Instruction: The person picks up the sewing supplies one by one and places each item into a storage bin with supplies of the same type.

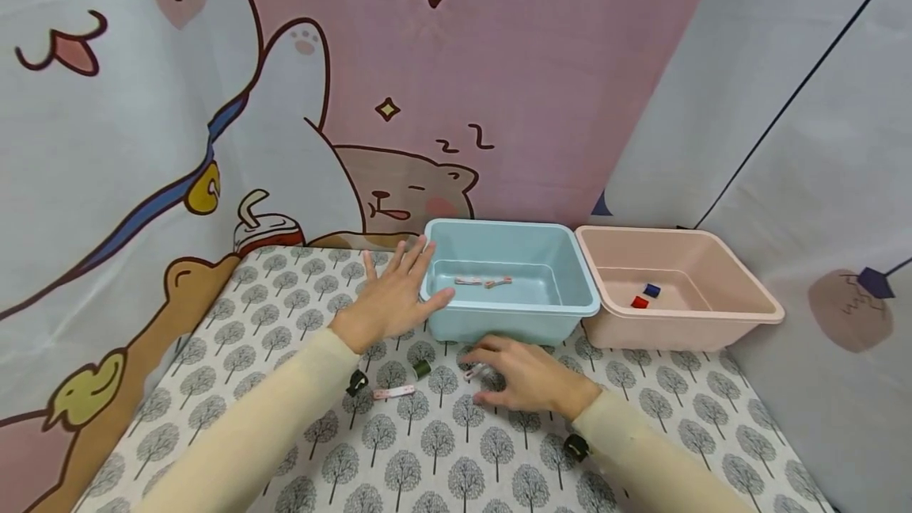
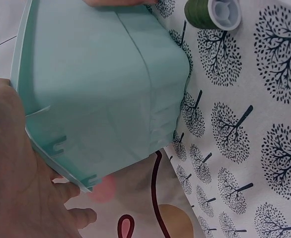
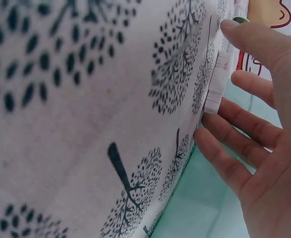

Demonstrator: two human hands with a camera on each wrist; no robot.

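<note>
My left hand (image 1: 392,291) is at the left end of the pale blue tub (image 1: 509,321), fingers spread and straight. In the left wrist view its thumb side lies along the tub's rim (image 2: 53,161). In front of the tub, my right hand (image 1: 523,374) reaches low over the cloth, fingers loosely bent. Its fingertips are right at a small white strip with tick marks (image 3: 216,84), like a folded measuring tape, while the thumb stands apart from it. A green thread spool (image 1: 421,369) and another pinkish-white strip (image 1: 393,393) lie on the cloth between my arms.
Two pinkish-white strips (image 1: 483,282) lie inside the blue tub. A pink tub (image 1: 677,328) stands against its right side, holding a small red piece (image 1: 640,302) and a small blue piece (image 1: 651,290). A printed curtain (image 1: 541,101) hangs behind the tree-patterned cloth (image 1: 399,469).
</note>
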